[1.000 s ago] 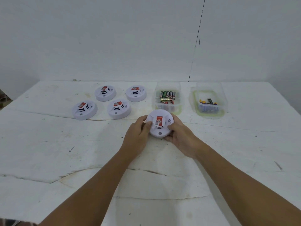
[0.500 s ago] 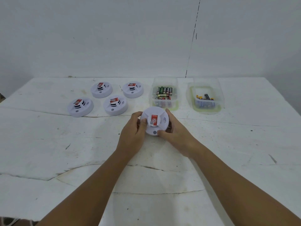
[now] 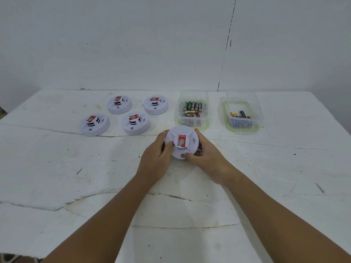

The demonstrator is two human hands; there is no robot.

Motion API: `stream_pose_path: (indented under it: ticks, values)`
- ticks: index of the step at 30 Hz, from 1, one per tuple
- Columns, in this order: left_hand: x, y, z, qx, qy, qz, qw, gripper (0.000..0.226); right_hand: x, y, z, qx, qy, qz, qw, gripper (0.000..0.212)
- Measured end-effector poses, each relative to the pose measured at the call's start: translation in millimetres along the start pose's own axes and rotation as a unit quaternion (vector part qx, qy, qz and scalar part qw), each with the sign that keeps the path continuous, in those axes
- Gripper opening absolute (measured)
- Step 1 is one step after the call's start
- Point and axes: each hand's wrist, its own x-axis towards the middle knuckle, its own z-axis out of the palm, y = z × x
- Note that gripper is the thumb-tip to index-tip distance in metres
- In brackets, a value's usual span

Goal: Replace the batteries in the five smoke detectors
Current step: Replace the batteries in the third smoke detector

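A round white smoke detector [image 3: 182, 138] with a red label sits face up near the table's middle, held from both sides. My left hand [image 3: 155, 158] grips its left edge, thumb resting on top. My right hand [image 3: 206, 157] wraps its right and near edge, thumb by the small grey button. Several more white detectors lie in a group at the back left, among them one [image 3: 94, 124] at the far left and one [image 3: 135, 123] closest to my hands. A clear box of batteries [image 3: 192, 111] stands just behind the held detector.
A second clear box [image 3: 240, 115] with a few batteries stands to the right of the first. The white table top [image 3: 57, 168] is cracked and scuffed. A plain white wall rises right behind the table's far edge.
The held detector has turned slightly in my hands and my right thumb has slid round to its near edge. The view has shifted a little; the other detectors and boxes stay put.
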Motion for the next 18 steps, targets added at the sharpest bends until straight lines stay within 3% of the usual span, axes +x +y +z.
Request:
stream_pose_path:
  ticks: [11, 18]
  values:
    - [1.0, -3.0, -0.4, -0.001, 0.003, 0.001, 1.000, 0.035, 2.5, 1.8, -1.1, -0.026, -0.002, -0.011, 1.000, 0.094]
    - [0.1, -2.2, -0.8, 0.007, -0.001, -0.001, 1.000, 0.036, 3.9, 3.4, -0.6, -0.037, -0.005, 0.009, 0.999, 0.109]
